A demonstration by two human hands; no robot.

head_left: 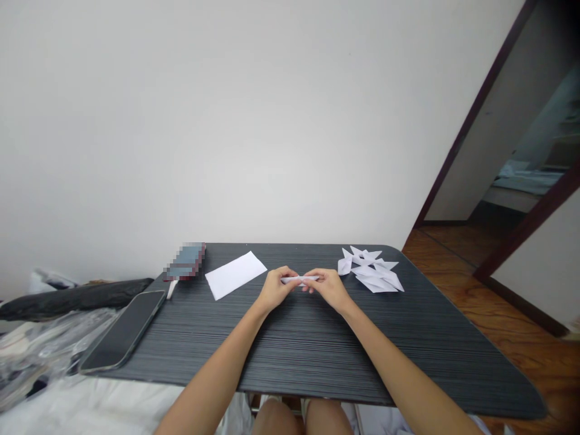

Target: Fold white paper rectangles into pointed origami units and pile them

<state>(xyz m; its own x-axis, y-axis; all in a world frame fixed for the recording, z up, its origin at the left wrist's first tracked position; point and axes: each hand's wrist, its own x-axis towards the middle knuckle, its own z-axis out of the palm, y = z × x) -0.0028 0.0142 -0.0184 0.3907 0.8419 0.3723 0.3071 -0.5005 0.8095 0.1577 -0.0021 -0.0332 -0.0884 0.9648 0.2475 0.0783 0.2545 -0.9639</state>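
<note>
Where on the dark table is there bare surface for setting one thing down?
On the table, a broad patch between the right forearm and right edge; a smaller one between the phone and left forearm. Crowded: far left, with blurred item and white sheet; far right, with folded papers.

2 hands (pixel 275 289) (pixel 331 288), 1 folded strip (pixel 310 278), 1 white rectangle (pixel 236 275), 1 phone (pixel 124 330), 1 table (pixel 317 356), 1 paper cluster (pixel 379 281)

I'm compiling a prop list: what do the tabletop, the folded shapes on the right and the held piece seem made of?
Tabletop: probably wood-grain laminate, dark and low-sheen; fine parallel streaks suggest it.
Folded shapes: likely white paper, matte, given crisp creases and thin points.
Held piece: apparently matte white paper, by its thin edge, though partly covered.
</note>
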